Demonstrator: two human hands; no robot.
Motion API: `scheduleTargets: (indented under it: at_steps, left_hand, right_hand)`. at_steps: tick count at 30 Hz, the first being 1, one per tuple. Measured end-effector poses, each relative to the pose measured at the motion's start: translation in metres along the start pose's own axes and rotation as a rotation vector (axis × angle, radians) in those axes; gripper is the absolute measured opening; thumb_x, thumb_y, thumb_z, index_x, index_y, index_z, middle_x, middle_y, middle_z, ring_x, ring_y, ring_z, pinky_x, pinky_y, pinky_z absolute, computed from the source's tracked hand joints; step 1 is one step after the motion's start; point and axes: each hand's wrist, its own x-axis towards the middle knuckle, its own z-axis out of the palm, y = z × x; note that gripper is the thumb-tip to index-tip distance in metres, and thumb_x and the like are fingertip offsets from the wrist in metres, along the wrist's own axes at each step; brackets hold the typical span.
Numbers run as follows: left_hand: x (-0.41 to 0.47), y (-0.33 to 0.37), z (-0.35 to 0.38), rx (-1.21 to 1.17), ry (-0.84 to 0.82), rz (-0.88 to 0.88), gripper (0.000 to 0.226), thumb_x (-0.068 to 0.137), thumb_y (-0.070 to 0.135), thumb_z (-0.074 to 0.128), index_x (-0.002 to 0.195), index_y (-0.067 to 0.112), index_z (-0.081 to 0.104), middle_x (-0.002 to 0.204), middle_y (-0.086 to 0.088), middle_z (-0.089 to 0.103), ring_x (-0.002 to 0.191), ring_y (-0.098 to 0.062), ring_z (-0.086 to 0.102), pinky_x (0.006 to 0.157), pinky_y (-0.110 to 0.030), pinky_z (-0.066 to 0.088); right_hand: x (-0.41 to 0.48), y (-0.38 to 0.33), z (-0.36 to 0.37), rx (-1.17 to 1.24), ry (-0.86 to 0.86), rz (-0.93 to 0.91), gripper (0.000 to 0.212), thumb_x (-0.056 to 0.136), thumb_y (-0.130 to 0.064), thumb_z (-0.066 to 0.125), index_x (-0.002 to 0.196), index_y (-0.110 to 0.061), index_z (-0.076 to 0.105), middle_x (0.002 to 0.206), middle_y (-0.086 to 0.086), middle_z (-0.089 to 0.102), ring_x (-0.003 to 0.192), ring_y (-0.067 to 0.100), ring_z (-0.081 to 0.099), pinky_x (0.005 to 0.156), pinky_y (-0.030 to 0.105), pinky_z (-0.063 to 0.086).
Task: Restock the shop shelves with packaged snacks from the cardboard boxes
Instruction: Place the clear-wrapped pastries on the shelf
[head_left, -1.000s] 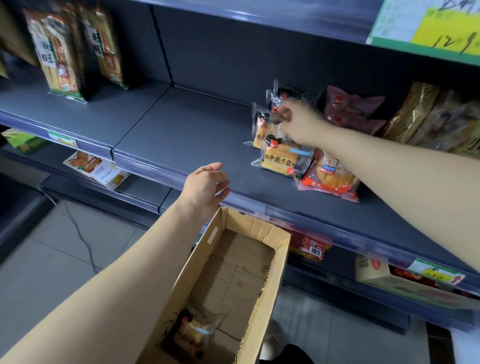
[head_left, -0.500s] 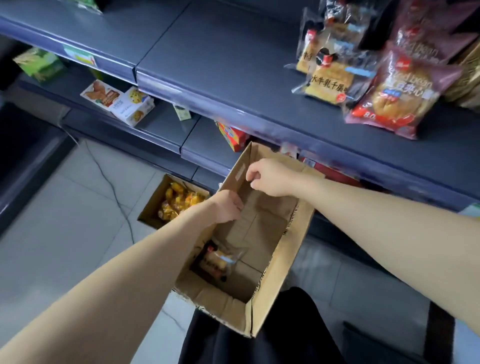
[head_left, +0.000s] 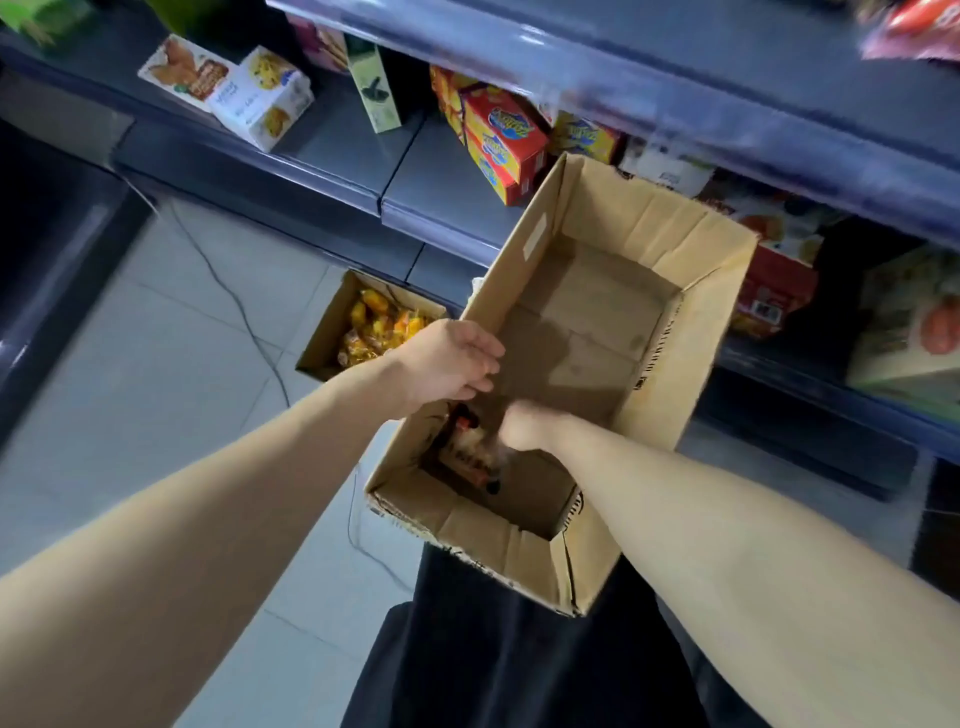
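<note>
**A:** What sits furthest left?

**B:** Flat white printed biscuit cartons (head_left: 228, 88) lie on the low shelf. Below them, on the floor tiles, is a small open cardboard carton of yellow-orange wrapped sweets (head_left: 374, 327).

**A:** And the hands?

**B:** They are close together but on separate jobs. The left hand (head_left: 449, 358) has its fingers curled over the rim of the left wall of the long brown cardboard box (head_left: 680, 364), which steadies it. The right hand (head_left: 522, 428) is down inside the near end. It is at the one clear-wrapped snack packet (head_left: 465, 460), which lies on the box floor against the left wall. The hand is blurred, so I cannot tell whether its fingers have closed on the packet.

**A:** How will the packet handle?

**B:** I judge it to be light and soft. The film looks thin and slick, and whatever is baked inside would crush easily. I would pinch a sealed end, or cradle it lightly across its width, and never squeeze the middle. The rest of the box floor looks bare, so nothing should snag it on the way up.

**A:** What is to the right?

**B:** The grey-blue front edge of the upper shelf (head_left: 675, 124) runs above the box, and the packet probably belongs up there. Red packs (head_left: 774, 296) stand on the lower shelf just beyond the box's right wall.
</note>
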Motion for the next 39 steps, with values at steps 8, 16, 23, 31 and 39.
scheduleTargets:
  at_steps: [8,16,23,31,39]
  left_hand:
    - [-0.007,0.004,0.001,0.04,0.018,0.034,0.033,0.091,-0.005,0.047,0.118,0.01,0.059,0.117,-0.006,0.063,0.102,-0.017,0.064,0.085,-0.024,0.055]
    - [-0.033,0.088,-0.006,-0.11,0.235,0.231,0.021,0.09,-0.005,0.048,0.093,0.008,0.065,0.094,-0.014,0.064,0.085,-0.026,0.061,0.078,-0.035,0.052]
    - [-0.052,0.184,-0.02,-0.279,0.337,0.449,0.037,0.086,-0.014,0.039,0.07,0.015,0.056,0.075,-0.005,0.058,0.077,-0.024,0.054,0.076,-0.037,0.044]
    - [-0.05,0.206,-0.02,-0.295,0.291,0.417,0.032,0.093,-0.008,0.04,0.078,0.012,0.06,0.08,-0.005,0.059,0.08,-0.027,0.057,0.085,-0.04,0.051]
    - [-0.041,0.21,-0.023,-0.28,0.315,0.345,0.025,0.095,-0.002,0.042,0.088,0.011,0.061,0.093,-0.008,0.062,0.085,-0.023,0.063,0.086,-0.036,0.053]
  right_hand:
    - [-0.018,0.001,-0.016,-0.161,0.045,0.011,0.035,0.085,-0.015,0.065,0.114,0.002,0.056,0.115,0.014,0.061,0.099,0.026,0.06,0.082,0.032,0.05]
    - [-0.148,0.023,-0.139,-0.023,0.325,-0.035,0.048,0.077,-0.029,0.076,0.12,-0.011,0.063,0.115,0.003,0.064,0.095,0.018,0.058,0.075,0.028,0.049]
    - [-0.267,0.04,-0.266,0.039,0.829,-0.074,0.054,0.08,-0.026,0.074,0.129,-0.013,0.056,0.133,0.006,0.054,0.116,0.024,0.053,0.091,0.029,0.041]
    - [-0.233,0.046,-0.316,0.143,1.008,-0.076,0.051,0.081,-0.016,0.073,0.129,-0.013,0.056,0.13,0.012,0.057,0.106,0.027,0.058,0.091,0.034,0.048]
    - [-0.198,0.046,-0.322,0.087,1.074,-0.051,0.05,0.086,-0.023,0.066,0.134,-0.023,0.052,0.137,0.004,0.04,0.13,0.03,0.028,0.108,0.042,0.031]
